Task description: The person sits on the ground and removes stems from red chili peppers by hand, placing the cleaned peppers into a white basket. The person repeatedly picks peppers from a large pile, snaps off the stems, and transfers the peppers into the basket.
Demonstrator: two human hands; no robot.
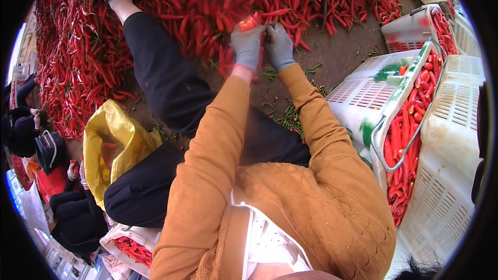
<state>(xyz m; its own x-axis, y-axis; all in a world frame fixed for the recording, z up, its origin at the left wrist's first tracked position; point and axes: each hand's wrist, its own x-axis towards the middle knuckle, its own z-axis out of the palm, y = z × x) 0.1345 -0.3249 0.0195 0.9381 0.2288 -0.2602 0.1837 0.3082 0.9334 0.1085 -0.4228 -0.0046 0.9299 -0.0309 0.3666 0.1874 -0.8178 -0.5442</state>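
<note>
My left hand (247, 44), in a grey glove, is closed around a few red chili peppers (248, 25) whose ends show above the fingers. My right hand (279, 46), gloved the same, has its fingers curled in and its fingertips close against the left hand's; whether a stem is pinched there is hidden. Both hands are over the near edge of a large heap of red chili peppers (186, 19), many with green stems. Loose green stems (290, 118) lie on the brown floor below my right forearm.
White plastic crates (358, 93) stand at my right, one with a metal handle and filled with stemless red peppers (404, 136). A yellow woven sack (116, 124) is beside my bent left leg. Another crate of peppers (134, 249) sits behind it. Gloved co-workers (74, 169) sit at far left.
</note>
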